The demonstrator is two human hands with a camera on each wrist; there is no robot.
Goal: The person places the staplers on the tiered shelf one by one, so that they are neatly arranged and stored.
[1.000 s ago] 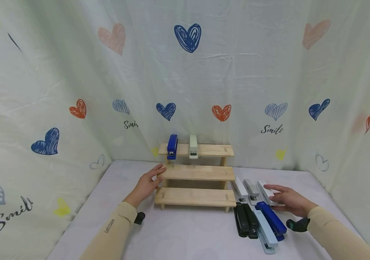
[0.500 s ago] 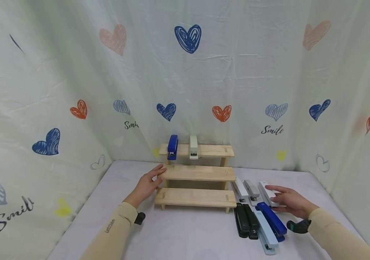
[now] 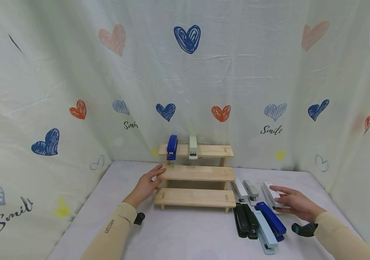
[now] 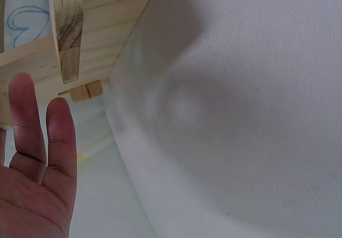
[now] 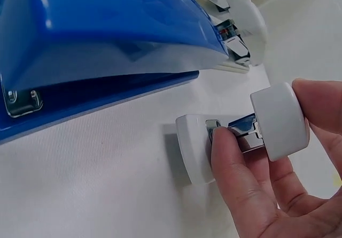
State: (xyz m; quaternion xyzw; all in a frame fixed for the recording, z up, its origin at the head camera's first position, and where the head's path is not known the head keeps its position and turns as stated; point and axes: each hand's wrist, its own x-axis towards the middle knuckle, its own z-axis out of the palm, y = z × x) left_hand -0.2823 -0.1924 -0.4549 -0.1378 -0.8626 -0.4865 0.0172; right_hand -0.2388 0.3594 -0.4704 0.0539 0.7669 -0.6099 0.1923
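My left hand [image 3: 146,186] rests with extended fingers on the left end of the middle tier of a wooden three-tier rack [image 3: 199,173]. In the left wrist view, two straight fingers of that hand [image 4: 40,168] show beside the wood. My right hand [image 3: 296,203] grips a white stapler [image 3: 270,195] at the right of the stapler group. The right wrist view shows the thumb and fingers of the hand [image 5: 283,190] around the white stapler [image 5: 280,121], beside a blue stapler [image 5: 117,40]. On the top tier stand a blue stapler [image 3: 172,147] and a pale green one [image 3: 193,146].
Right of the rack lie a white stapler [image 3: 239,190], a grey one [image 3: 251,189], two black ones [image 3: 242,220], a light blue one [image 3: 265,230] and a blue one [image 3: 271,218]. A heart-print curtain [image 3: 253,72] hangs behind the white table [image 3: 185,234].
My right hand and the white stapler have shifted slightly to the right, away from the grey stapler. My left hand has stayed on the rack.
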